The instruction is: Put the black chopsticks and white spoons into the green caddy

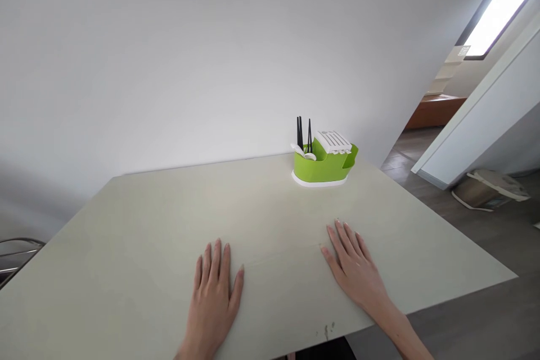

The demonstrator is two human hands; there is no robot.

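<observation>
Palm down on the pale table, my left hand lies flat with its fingers stretched out and holds nothing. My right hand also rests flat on the tabletop, to the right, open with the thumb apart. Beyond it, against the wall, stands a green utensil holder on a white base. Black chopsticks stand upright in its left part, beside white spoons. A white slotted rack sits on top at its right. Neither hand touches the holder.
A white wall borders the table's far edge. Dark marks show near the front edge. A chair's metal frame is at the left. On the floor at right stands a bag-lined bin, below a bright window.
</observation>
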